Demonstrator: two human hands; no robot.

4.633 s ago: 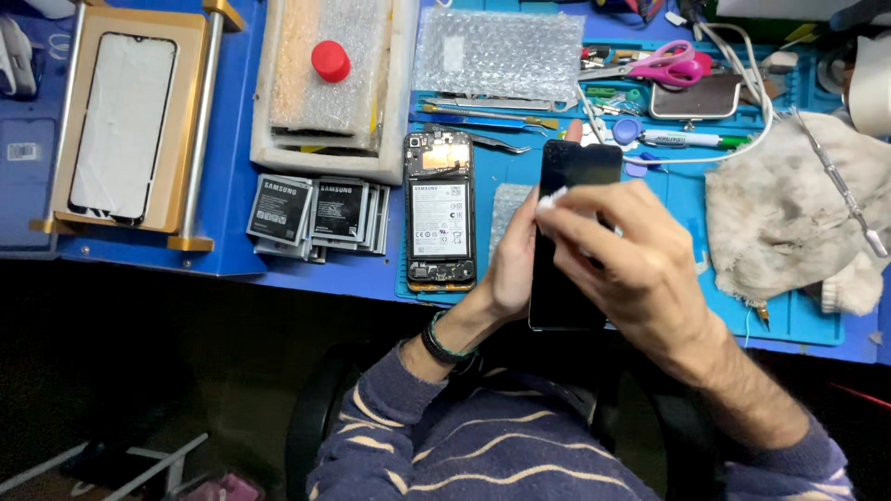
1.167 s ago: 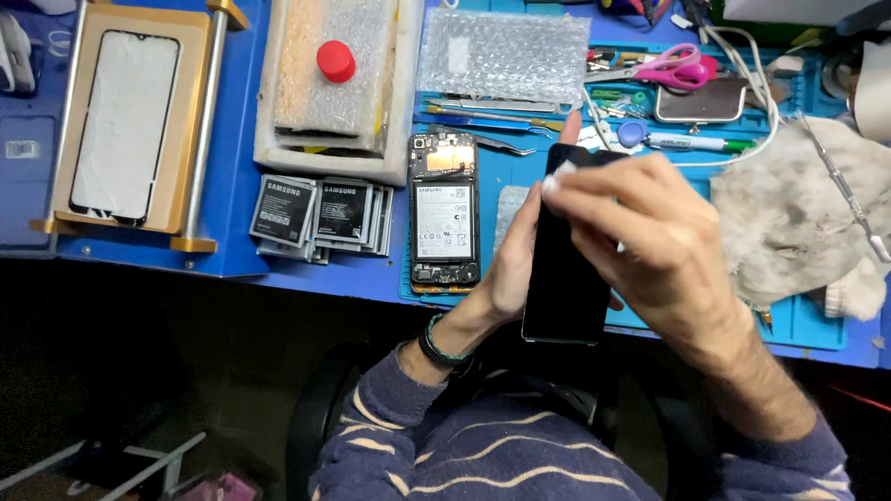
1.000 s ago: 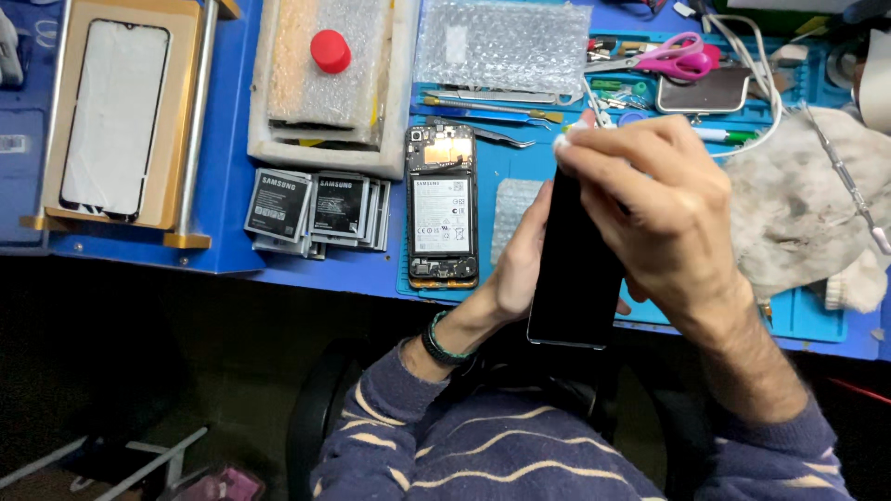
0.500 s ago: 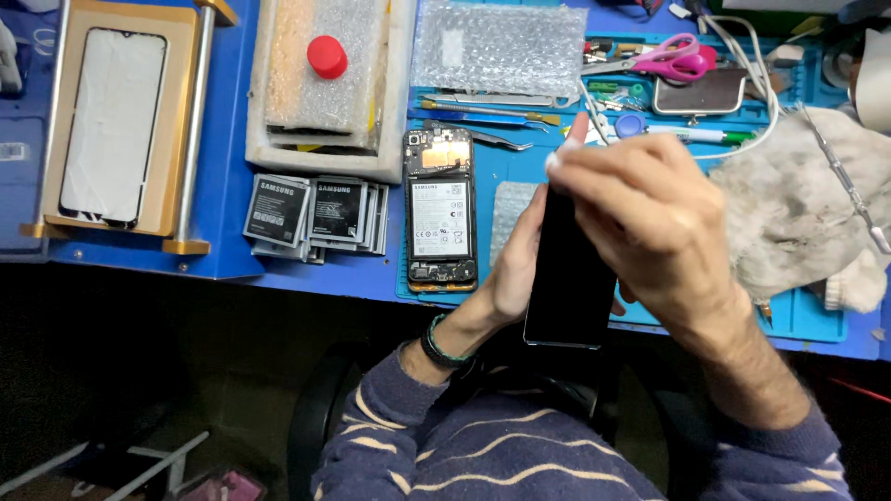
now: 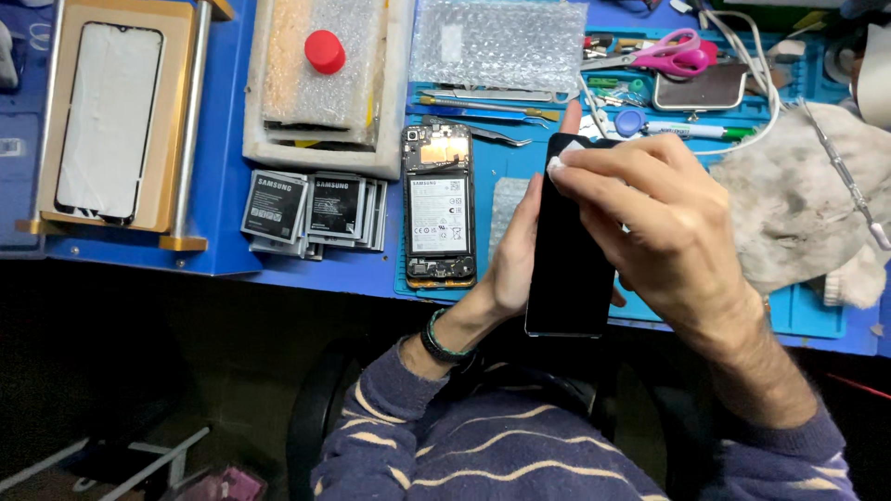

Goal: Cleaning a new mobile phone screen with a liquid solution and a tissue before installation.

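My left hand (image 5: pixel 509 264) holds a black phone screen panel (image 5: pixel 566 269) upright from its left edge and back. My right hand (image 5: pixel 664 227) lies over the panel's front and pinches a small white wad (image 5: pixel 557 166) against its top left corner. Just left of my hands an opened phone (image 5: pixel 438 218) lies on the blue mat (image 5: pixel 817 315) with its battery and circuit board showing.
A pile of phone batteries (image 5: pixel 311 211) lies left of the opened phone. A gold frame with a glass panel (image 5: pixel 109 116) is at far left. A foam tray with a red cap (image 5: pixel 324 51), bubble wrap (image 5: pixel 497 42), tweezers, pink scissors (image 5: pixel 664 54) and a grey rag (image 5: pixel 798 209) are farther back.
My right hand has rubbed back and forth over the top of the panel with the white wad; it now presses the top left corner. The panel has tilted slightly in my left hand.
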